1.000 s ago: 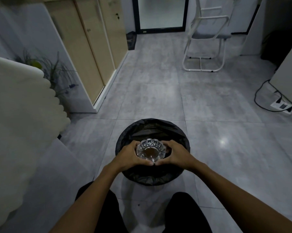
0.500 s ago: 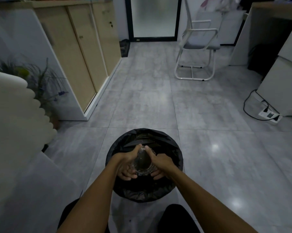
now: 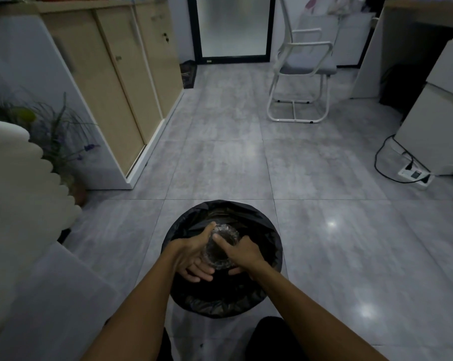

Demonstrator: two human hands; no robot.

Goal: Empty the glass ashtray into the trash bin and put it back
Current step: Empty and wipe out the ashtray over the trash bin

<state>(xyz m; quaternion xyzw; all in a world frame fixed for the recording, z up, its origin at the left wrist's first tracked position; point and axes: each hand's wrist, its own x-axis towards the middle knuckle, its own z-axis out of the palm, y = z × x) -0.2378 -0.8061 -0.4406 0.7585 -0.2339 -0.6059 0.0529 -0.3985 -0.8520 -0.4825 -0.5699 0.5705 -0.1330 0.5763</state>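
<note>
Left hand point(image 3: 191, 252) and right hand point(image 3: 242, 252) clasp tilted ashtray point(image 3: 221, 247) over bin point(image 3: 269, 238).

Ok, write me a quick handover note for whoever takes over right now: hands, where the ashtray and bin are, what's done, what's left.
Left hand: gripping the glass ashtray on its left side.
Right hand: gripping it on the right side.
Ashtray: tipped forward over the mouth of the trash bin, which is black-lined and stands on the floor.
Done: ashtray carried to the bin and tilted to dump.
Cannot tell whether the contents have fallen out; too dark.
Left: finish emptying, turn it upright, put it back where it belongs, which is not in view.
</note>
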